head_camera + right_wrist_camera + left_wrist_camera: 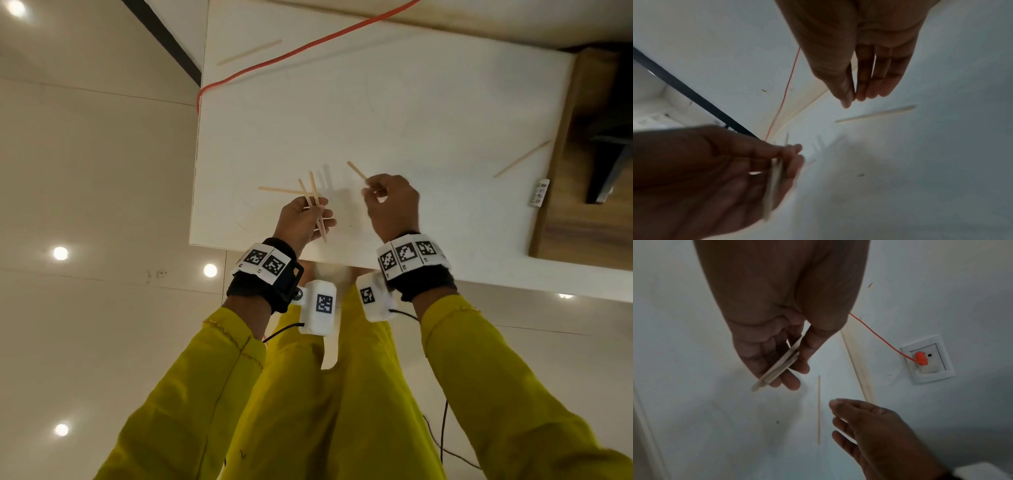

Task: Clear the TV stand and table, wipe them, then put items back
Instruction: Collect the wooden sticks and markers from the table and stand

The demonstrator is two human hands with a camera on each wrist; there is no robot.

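Thin wooden sticks lie scattered on the white table (411, 102). My left hand (308, 222) grips several sticks (314, 197) fanned between thumb and fingers; the left wrist view shows the bunch (777, 368) across the fingers. My right hand (383, 200), just to the right, pinches one stick (356, 170) whose end points up and left. In the right wrist view its thumb and fingertips (854, 95) meet and that stick hardly shows. One loose stick (274, 189) (819, 410) lies flat just beyond my left fingers. Another stick (522, 159) (875, 114) lies near the table's right edge.
A third loose stick (250, 52) lies at the far left corner beside an orange cable (308, 48), which runs to a wall socket (920, 358). A wooden stand (575, 205) with a dark foot (609, 164) borders the table's right side. A small white label (540, 192) sits at that edge.
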